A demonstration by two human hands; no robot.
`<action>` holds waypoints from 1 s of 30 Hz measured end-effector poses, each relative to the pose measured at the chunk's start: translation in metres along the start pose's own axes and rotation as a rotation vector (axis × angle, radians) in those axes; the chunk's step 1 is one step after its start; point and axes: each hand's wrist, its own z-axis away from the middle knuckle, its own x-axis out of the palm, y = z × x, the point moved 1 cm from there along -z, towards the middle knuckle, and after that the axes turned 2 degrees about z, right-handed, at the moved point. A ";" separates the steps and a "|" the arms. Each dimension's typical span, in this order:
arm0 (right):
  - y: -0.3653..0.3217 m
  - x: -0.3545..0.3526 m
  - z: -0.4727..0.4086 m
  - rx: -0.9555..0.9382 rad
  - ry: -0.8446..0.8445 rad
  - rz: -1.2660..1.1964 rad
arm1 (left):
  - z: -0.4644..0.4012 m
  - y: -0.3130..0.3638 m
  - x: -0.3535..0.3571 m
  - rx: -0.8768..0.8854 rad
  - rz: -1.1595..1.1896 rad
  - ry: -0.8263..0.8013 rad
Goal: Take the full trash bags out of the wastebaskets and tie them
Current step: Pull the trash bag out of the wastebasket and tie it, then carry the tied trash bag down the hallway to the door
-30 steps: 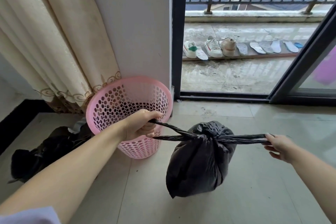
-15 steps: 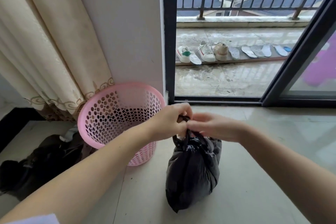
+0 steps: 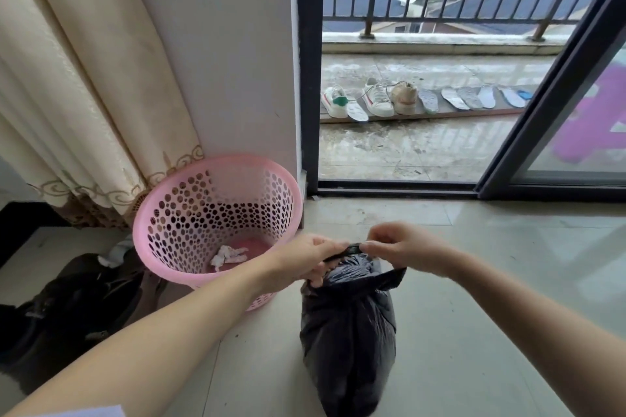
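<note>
Black plastic bag (image 3: 349, 325) stands on the floor beside the pink wastebasket (image 3: 216, 213), my left hand (image 3: 305, 261) and right hand (image 3: 403, 249) pinching its gathered top, seemingly to cinch the knot.

The trash bag (image 3: 349, 332) was thin black plastic, crinkled and slightly shiny. The wastebasket (image 3: 216, 213) was smooth pink plastic with holes. The floor tiles (image 3: 491, 281) looked glossy, the curtain (image 3: 84, 78) matt cloth.
</note>
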 end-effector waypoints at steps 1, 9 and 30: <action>0.008 0.010 -0.002 0.000 0.021 0.061 | -0.003 -0.008 0.004 -0.042 -0.042 0.016; 0.056 0.048 0.003 -0.222 -0.024 0.533 | -0.035 -0.053 0.017 0.084 -0.688 0.092; -0.085 -0.090 0.088 -0.079 -0.253 0.643 | 0.047 0.133 0.044 -0.167 -0.604 -0.017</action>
